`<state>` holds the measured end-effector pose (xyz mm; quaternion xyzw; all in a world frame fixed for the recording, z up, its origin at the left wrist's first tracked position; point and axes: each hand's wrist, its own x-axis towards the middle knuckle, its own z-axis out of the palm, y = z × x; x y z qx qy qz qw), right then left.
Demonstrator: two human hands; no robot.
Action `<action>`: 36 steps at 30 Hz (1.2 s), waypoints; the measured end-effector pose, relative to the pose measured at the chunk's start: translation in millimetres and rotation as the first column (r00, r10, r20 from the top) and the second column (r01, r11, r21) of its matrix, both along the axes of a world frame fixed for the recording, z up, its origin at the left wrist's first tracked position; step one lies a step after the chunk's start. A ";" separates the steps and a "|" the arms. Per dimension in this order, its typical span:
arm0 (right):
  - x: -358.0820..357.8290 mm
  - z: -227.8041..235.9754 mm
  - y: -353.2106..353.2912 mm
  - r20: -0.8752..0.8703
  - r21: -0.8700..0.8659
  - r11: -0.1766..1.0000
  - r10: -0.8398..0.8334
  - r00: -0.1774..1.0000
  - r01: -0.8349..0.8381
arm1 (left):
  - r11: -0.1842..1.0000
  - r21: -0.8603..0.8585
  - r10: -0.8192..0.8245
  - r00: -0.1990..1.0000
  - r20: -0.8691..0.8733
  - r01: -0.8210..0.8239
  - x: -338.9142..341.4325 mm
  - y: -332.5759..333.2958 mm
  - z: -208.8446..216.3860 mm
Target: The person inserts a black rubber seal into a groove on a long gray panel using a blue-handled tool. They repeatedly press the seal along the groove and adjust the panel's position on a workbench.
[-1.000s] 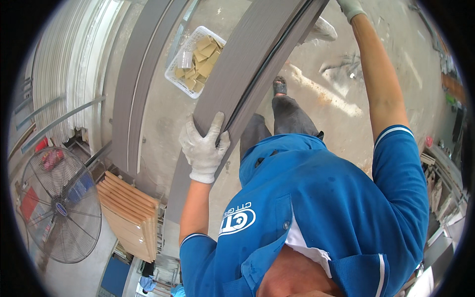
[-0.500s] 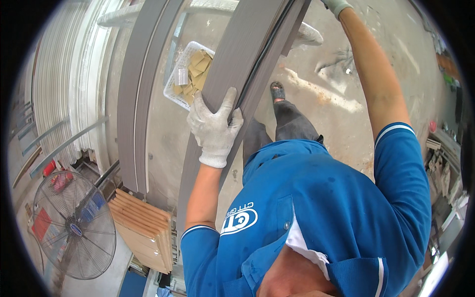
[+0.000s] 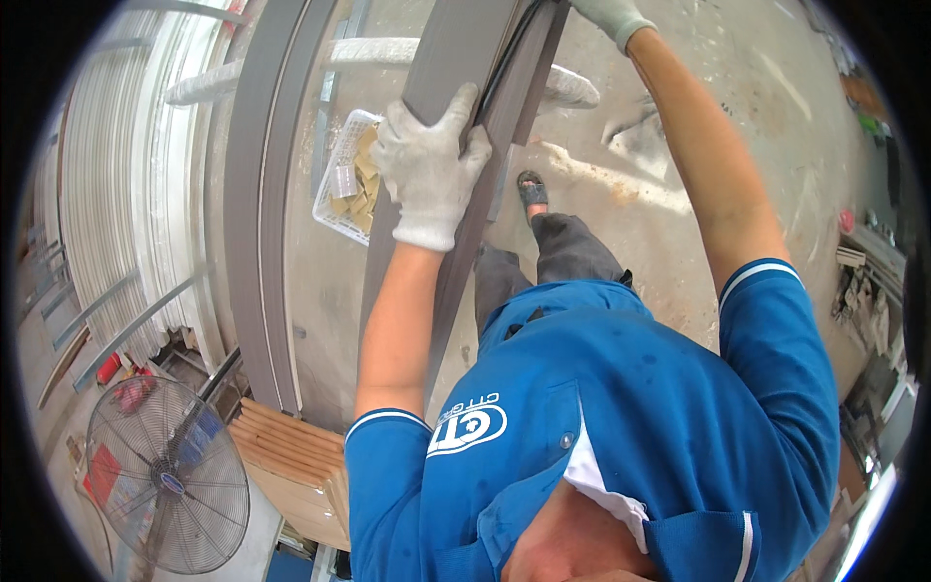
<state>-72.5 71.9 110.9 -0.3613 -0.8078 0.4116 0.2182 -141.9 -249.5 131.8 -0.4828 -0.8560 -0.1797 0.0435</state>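
Observation:
A long grey panel (image 3: 456, 48) runs from the top of the view down past my blue shirt. My left hand (image 3: 427, 165), in a white knit glove, is clasped over the panel's edge about halfway along it. My right hand (image 3: 609, 15), also gloved, reaches up at the top edge and grips the panel's far right side, mostly cut off by the frame. A black strip runs along the panel's right edge.
Two more grey panels (image 3: 262, 213) lie on the concrete floor to the left. A white basket (image 3: 344, 179) of tan pieces sits beside them. Stacked white profiles (image 3: 126, 194), a standing fan (image 3: 165, 475) and tan boards (image 3: 291, 456) are at left. My sandalled foot (image 3: 533, 189) stands below.
My left hand has slid farther up along the grey panel, and the panel has shifted relative to the view. The right hand stays on the far end.

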 end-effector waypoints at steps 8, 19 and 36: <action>-4.2 2.9 -6.7 -0.013 0.082 0.996 -0.041 0.999 0.041 | 0.997 0.066 -0.047 0.992 0.116 0.040 -23.7 67.7 1.0; -14.7 -15.1 15.0 0.007 0.083 0.992 -0.098 0.995 0.097 | 0.957 -0.278 0.172 0.938 0.302 -0.086 52.3 -255.9 29.0; -14.6 -17.9 21.1 -0.031 0.013 1.000 -0.022 0.999 0.022 | 0.976 -0.193 0.105 0.994 0.033 -0.097 56.4 -198.5 6.8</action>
